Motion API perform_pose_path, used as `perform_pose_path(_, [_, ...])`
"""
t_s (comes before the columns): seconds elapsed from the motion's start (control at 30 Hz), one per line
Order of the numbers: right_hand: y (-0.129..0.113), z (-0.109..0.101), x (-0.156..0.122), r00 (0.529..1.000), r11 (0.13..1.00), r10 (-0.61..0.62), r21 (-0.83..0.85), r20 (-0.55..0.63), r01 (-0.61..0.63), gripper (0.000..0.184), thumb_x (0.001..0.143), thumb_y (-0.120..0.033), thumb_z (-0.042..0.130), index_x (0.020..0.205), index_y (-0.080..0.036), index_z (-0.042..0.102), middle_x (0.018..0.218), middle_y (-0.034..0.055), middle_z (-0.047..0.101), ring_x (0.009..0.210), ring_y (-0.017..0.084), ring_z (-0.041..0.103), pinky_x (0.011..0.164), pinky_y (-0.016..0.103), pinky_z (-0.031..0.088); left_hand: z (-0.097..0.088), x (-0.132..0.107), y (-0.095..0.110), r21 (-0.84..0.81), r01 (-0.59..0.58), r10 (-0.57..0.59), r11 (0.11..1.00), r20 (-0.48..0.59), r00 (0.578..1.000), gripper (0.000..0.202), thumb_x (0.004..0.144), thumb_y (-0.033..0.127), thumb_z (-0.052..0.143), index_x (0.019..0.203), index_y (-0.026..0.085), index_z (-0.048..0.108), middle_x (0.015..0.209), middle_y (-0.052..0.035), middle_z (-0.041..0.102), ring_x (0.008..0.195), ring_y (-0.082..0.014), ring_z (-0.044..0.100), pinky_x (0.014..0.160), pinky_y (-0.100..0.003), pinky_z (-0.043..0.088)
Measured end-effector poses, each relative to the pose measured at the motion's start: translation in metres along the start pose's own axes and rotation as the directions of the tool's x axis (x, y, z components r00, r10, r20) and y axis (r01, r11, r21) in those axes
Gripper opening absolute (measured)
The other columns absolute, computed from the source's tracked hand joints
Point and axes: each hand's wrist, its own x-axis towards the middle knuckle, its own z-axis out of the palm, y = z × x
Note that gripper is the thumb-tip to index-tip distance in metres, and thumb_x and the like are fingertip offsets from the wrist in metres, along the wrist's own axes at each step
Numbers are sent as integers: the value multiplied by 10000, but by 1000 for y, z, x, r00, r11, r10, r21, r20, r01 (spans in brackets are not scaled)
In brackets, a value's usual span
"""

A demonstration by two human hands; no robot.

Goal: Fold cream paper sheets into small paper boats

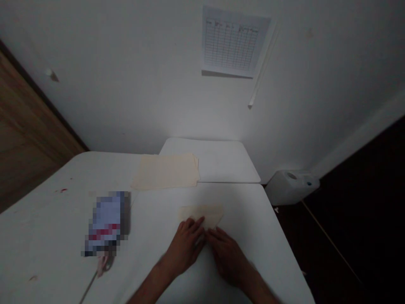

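Two palm-down hands angled inward, left hand (184, 248) and right hand (227, 258) flat, not gripping, fingertips on folded cream paper (202, 214)

A paper chart (232, 41) hangs on the white wall (126, 84)

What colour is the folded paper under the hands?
The folded paper is pale cream, seen best in the head view.
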Motion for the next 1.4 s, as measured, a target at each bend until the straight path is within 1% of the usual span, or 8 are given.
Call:
perform_pose_path(0.2, [-1,7,-4,1000,1000,8,-28,16,-7,618,802,-16,376,1413,-105,379,1400,104,496,1336,160,394,1142,374,324,2,-1,-2,-8,5,-5,1000,-25,1000,154,904,279,533,1024,242,623,1387,-51,513,1098,-277,493,918,-498,438])
perform_pose_path(0.37, [29,15,-6,992,985,116,-119,-55,-122,617,795,5,337,1403,-87,383,1383,133,507,1326,197,412,1122,446,350,1,-1,-2,-1,6,-6,1000,-8,1000,177,888,274,553,1050,236,613,1402,-45,500,1104,-289,488,926,-510,433])
perform_pose_path(0.53, [53,9,-2,978,962,179,-189,-111,-197,608,809,7,332,1406,-100,383,1368,133,521,1317,210,424,1115,470,353,0,-1,-1,-24,26,-26,999,2,1000,170,892,268,544,1040,222,612,1416,-43,488,1103,-283,480,940,-510,422])
perform_pose_path(0.8, [47,-2,24,948,927,232,-245,-217,-283,263,940,-218,499,1167,-136,604,1111,120,673,1119,247,569,1045,444,407,4,6,-15,-63,2,-3,998,-8,1000,245,907,131,465,1001,235,666,1314,-30,593,1045,-240,535,944,-461,444])
perform_pose_path(0.93, [46,3,43,976,978,94,-167,-197,-128,141,914,-195,566,1016,-197,664,1183,62,654,1080,216,575,971,366,467,4,14,-24,-80,-43,41,996,-37,999,242,882,115,492,957,226,693,1199,-39,666,961,-221,577,898,-420,486])
perform_pose_path(1.07, [47,16,49,986,994,-88,-70,-143,79,197,924,-143,539,1056,-212,668,1110,33,692,1020,174,602,903,288,502,5,14,-24,-60,-38,32,997,-95,995,237,916,150,474,923,226,698,1146,-34,687,924,-208,587,854,-386,519])
perform_pose_path(1.3, [34,19,43,986,1000,16,17,-164,-14,253,949,-154,470,1114,-208,654,1015,49,714,1031,195,600,874,295,518,15,-5,-19,98,74,-53,992,-199,979,203,921,198,505,992,188,694,1191,-62,667,1012,-257,576,887,-439,529])
perform_pose_path(1.4, [27,15,41,987,997,62,52,-145,-55,225,914,-204,548,1117,-200,644,1091,50,695,1093,210,566,931,311,495,18,-13,-23,154,111,-73,982,-235,969,204,918,229,522,1017,180,693,1186,-67,671,1038,-270,580,899,-452,525])
